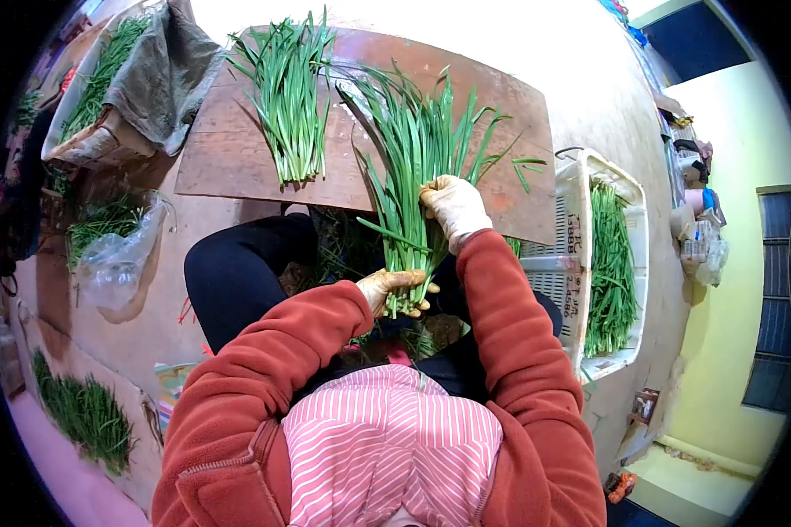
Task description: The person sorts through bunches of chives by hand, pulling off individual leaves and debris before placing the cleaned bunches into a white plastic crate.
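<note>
A thick bunch of garlic chives (404,193) is held over my lap, its leaves spreading up across the wooden board (224,145). My left hand (385,286), in a stained pale glove, grips the white stem ends, with the thumb on top and fingers beneath. Higher up, my right hand (457,209), also gloved, is closed around the bunch's right side; its fingertips are partly hidden by leaves. Another bunch of chives (294,105) lies on the board to the left, stems toward me. A few loose leaves (526,167) rest at the board's right.
A white plastic crate (573,299) with chives stands to my right. At upper left is a container (105,145) of chives beside a grey cloth (163,88). A clear plastic bag (119,272) with greens and another chive pile (83,413) lie on the left floor.
</note>
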A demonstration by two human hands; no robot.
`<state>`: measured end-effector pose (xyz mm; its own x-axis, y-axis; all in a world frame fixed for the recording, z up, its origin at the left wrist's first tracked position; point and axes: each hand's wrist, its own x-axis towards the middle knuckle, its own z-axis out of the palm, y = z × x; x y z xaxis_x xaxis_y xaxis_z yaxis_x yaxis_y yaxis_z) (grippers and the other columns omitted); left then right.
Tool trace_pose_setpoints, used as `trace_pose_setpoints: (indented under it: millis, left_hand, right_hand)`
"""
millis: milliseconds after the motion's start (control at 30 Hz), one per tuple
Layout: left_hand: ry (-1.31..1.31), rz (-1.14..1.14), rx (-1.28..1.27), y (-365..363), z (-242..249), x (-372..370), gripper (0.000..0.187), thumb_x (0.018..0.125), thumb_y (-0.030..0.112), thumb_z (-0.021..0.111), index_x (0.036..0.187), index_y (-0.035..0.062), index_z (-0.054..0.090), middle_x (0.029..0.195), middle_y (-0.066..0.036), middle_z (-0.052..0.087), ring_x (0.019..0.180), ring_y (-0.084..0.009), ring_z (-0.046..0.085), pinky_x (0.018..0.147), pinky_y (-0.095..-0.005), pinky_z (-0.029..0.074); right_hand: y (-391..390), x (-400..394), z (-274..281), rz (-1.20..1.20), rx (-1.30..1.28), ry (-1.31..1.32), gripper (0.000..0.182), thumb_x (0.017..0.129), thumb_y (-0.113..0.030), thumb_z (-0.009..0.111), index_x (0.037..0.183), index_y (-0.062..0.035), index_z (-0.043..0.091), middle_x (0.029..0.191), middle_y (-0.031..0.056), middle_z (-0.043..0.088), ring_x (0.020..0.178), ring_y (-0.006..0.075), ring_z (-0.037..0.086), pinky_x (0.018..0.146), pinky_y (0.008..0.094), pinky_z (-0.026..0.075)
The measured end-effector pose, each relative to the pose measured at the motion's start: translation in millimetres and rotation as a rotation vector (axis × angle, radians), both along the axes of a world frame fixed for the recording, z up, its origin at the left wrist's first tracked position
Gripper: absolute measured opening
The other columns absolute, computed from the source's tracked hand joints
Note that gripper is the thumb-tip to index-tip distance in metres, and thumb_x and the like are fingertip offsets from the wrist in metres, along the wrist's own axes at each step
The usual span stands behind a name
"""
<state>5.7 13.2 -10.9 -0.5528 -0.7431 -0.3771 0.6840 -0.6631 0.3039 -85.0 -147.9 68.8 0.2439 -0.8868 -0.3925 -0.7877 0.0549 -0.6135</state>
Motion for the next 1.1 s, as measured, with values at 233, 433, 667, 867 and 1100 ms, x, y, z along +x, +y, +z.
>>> trace_pose_setpoints:
  millis: [233, 433, 667, 867, 1100]
  left_hand:
    - [-0.057, -0.009, -0.004, -0.2, -1.1, -1.0, 0.044, 0.088, 0.031, 0.056, 0.118, -0.0005, 0.049, 0.114, -0.016, 0.058, 0.085, -0.0244, 0.064, 0.069, -0.0353, 0.057]
    - [-0.047, -0.018, -0.008, -0.3, -5.3, -1.8, 0.042, 0.090, 0.032, 0.054, 0.116, 0.0000, 0.051, 0.114, -0.016, 0.059, 0.084, -0.0228, 0.064, 0.069, -0.0348, 0.057]
    - [-0.047, -0.004, -0.003, -1.0, -4.8, -2.1, 0.037, 0.089, 0.029, 0.055, 0.115, 0.0025, 0.051, 0.110, -0.014, 0.061, 0.081, -0.0231, 0.065, 0.068, -0.0355, 0.057]
    - [-0.083, -0.019, 0.015, -2.6, -6.2, -1.0, 0.033, 0.088, 0.029, 0.057, 0.111, 0.0059, 0.052, 0.107, -0.012, 0.062, 0.077, -0.0212, 0.065, 0.064, -0.0345, 0.057]
    - [0.010, -0.009, 0.016, -2.2, -16.8, -0.5, 0.034, 0.087, 0.029, 0.059, 0.112, 0.0084, 0.052, 0.111, -0.016, 0.060, 0.082, -0.0263, 0.065, 0.069, -0.0391, 0.057]
  right_hand:
    - [-0.5, -18.3, 20.1, -0.183, 0.282, -0.449, 0.019, 0.083, -0.023, 0.064, 0.080, -0.0046, 0.059, 0.066, 0.0009, 0.059, 0.056, 0.0097, 0.053, 0.053, 0.0230, 0.042]
    - [7.6, -35.7, 44.0, -0.291, 0.183, -0.843, 0.018, 0.089, -0.017, 0.056, 0.103, -0.0063, 0.058, 0.084, 0.0036, 0.065, 0.070, 0.0134, 0.063, 0.066, 0.0266, 0.050]
    - [-0.5, -54.4, 95.8, -0.216, 0.008, -1.052, 0.021, 0.087, -0.020, 0.060, 0.101, -0.0044, 0.059, 0.085, 0.0047, 0.064, 0.078, 0.0157, 0.063, 0.072, 0.0291, 0.052]
    - [20.7, -127.9, 164.7, -0.212, -0.444, -0.910, 0.024, 0.088, -0.018, 0.058, 0.105, -0.0014, 0.058, 0.091, 0.0082, 0.064, 0.078, 0.0174, 0.063, 0.071, 0.0286, 0.052]
    - [61.2, -239.4, 146.0, -0.570, -0.644, -0.486, 0.031, 0.084, -0.032, 0.064, 0.084, -0.0005, 0.061, 0.076, 0.0049, 0.063, 0.061, 0.0085, 0.051, 0.056, 0.0217, 0.039]
